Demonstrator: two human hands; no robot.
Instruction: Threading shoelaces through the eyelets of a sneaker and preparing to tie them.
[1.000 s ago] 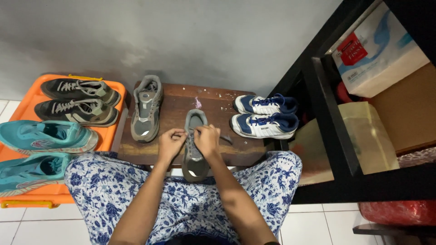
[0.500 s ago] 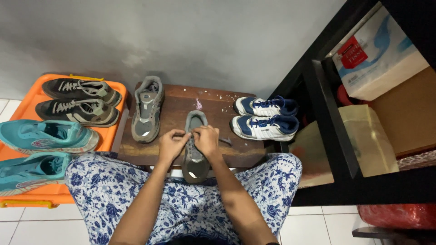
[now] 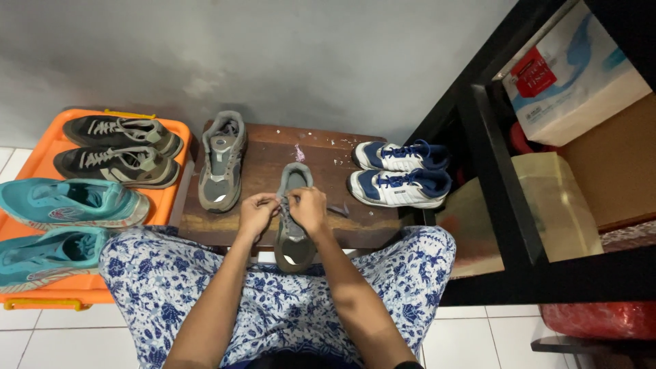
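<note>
A tall black shelf unit (image 3: 506, 198) fills the right side of the view, holding a white and blue tissue box (image 3: 570, 75) above, a brown cardboard box (image 3: 615, 164) and a translucent yellowish plastic container (image 3: 547, 205) lower down. Against the grey wall stands a low dark brown wooden bench (image 3: 263, 154), flecked with small bits of debris. To its left sits an orange plastic tray (image 3: 27, 229) on the white tiled floor, carrying a pair of black and grey laced sneakers (image 3: 119, 150) at the far end and a pair of teal sneakers (image 3: 65, 225) nearer the person. The person sits close to the bench in blue and white floral trousers (image 3: 178, 287), knees apart on either side of it.

On the right end of the bench lies a pair of white and navy sneakers (image 3: 400, 174), side by side with toes pointing left. On the left part lies a single grey and olive sneaker (image 3: 221, 160), heel towards the wall. Its mate, the grey sneaker being laced (image 3: 294, 236), lies at the near middle edge of the bench, its heel overhanging towards the person's lap. Both hands meet over its tongue: the left hand (image 3: 256, 215) and the right hand (image 3: 309, 208) each have fingers pinched closed on the grey shoelace (image 3: 281, 203), almost touching one another. A small pink scrap (image 3: 298, 152) lies on the bench beyond the toe.
</note>
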